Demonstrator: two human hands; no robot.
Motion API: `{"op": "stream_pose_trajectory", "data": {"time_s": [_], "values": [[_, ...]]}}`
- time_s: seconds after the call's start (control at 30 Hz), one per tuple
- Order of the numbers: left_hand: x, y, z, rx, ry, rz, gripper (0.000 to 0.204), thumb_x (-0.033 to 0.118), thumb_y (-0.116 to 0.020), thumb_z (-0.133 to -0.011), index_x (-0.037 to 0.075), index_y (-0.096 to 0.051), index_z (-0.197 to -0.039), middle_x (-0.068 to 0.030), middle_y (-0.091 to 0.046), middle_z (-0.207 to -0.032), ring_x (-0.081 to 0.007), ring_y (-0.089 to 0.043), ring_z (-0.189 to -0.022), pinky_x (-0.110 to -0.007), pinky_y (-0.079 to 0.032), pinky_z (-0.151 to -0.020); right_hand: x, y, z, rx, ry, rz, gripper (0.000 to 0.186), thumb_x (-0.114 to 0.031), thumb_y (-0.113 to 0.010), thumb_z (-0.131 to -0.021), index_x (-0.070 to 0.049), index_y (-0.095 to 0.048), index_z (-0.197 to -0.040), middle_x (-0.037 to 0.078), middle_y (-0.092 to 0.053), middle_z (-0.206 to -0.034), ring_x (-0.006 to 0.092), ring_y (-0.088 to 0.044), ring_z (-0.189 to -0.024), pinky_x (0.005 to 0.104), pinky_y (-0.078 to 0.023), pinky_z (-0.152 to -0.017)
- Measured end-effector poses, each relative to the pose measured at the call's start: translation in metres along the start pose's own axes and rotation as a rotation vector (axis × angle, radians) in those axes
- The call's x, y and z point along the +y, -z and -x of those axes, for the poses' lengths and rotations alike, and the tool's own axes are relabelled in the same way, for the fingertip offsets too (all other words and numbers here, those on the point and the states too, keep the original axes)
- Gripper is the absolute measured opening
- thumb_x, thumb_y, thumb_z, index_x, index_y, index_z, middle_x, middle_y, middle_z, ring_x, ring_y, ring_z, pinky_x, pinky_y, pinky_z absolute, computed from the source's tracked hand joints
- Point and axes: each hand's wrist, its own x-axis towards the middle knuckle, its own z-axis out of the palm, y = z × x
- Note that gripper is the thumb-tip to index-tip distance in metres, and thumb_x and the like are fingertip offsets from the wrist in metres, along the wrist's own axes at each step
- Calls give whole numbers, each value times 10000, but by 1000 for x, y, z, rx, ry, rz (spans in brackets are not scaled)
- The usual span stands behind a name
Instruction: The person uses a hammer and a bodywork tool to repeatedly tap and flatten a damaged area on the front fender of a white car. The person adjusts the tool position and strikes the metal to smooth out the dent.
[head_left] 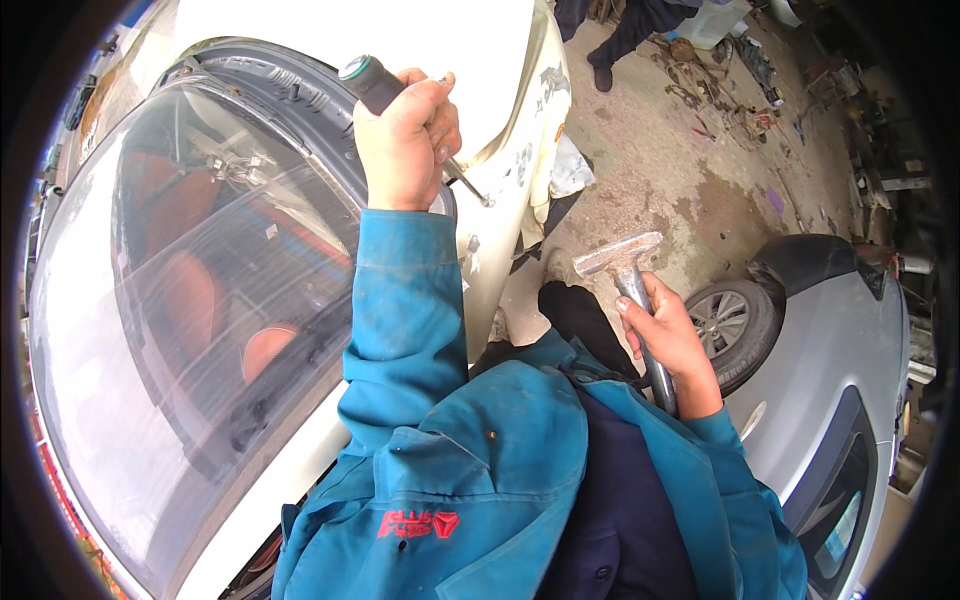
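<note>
White car point(380, 25), on a dial centred in the view: the body ran from seven to twelve o'clock, its curved windshield point(200, 300) at nine. The scuffed, dark-patched fender point(527, 165), near half past twelve, formed its edge toward the open room. Silver car point(790, 385): parked from three to five o'clock, its wheel point(722, 322) at three, just beyond the right hand. Concrete floor point(680, 180): the open ground between the two cars, broadest toward one and two o'clock and hemmed at six by the teal jacket point(480, 440). A second person's dark-clad legs point(640, 30) stood at one, well apart. Hammer point(632, 287): between two and three o'clock, its head clear of both cars; the right hand point(668, 335), at three, was curled around its handle. Screwdriver point(375, 88): the left hand point(410, 140), at eleven, was closed in a fist around its black handle. Its thin shaft slanted toward twelve, the tip point(487, 203) at the fender's surface; whether it touched could not be told.
</note>
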Motion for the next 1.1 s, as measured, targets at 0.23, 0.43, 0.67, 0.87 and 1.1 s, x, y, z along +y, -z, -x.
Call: {"op": "stream_pose_trajectory", "data": {"time_s": [0.23, 0.43, 0.67, 0.87, 1.1], "values": [[-16, -20, 52, -3, -159, -708, 316, 176, -920, -930, 39, -678, -779, 35, -600, -690, -80, -482, -639, -300, -405, -601, 9, -5, 11, -36, 36, -1, 187, -170, -683, -1129, -30, -560, -1133, 31, -612, -778, 96, -579, -547, 285, -485, -486], [-6, -33, 109, 189, -259, -453, 309, 102, -888, -991, 33, -666, -787, 32, -630, -704, -68, -516, -661, -290, -447, -603, 14, 6, 6, -44, 14, 8, 208, -179, -700, -1124, -25, -574, -1185, 27, -616, -780, 94, -585, -548, 284, -481, -485], [-55, -75, 130, -263, -835, -856, 358, 100, -916, -778, 73, -559, -765, -88, -527, -655, -309, -567, -531, -455, -417, -483, 3, 24, -13, -97, -6, -3, 191, -176, -731, -1119, -48, -636, -1224, -8, -645, -873, 71, -611, -718, 269, -522, -642], [-82, -90, 108, -229, -820, -970, 358, 159, -890, -739, 83, -541, -746, -77, -509, -676, -312, -580, -568, -451, -437, -499, -13, 52, -52, -160, 49, 46, 132, -145, -770, -1044, -86, -662, -1092, -43, -647, -1008, 55, -571, -932, 257, -504, -838], [-99, -115, 73, -123, -700, -1151, 366, 260, -901, -861, 108, -588, -747, -77, -578, -657, -325, -649, -600, -464, -503, -525, -24, 108, -115, -339, -9, 166, 237, -202, -714, -1050, -67, -640, -1229, -8, -635, -778, 71, -590, -582, 252, -465, -502]]}}
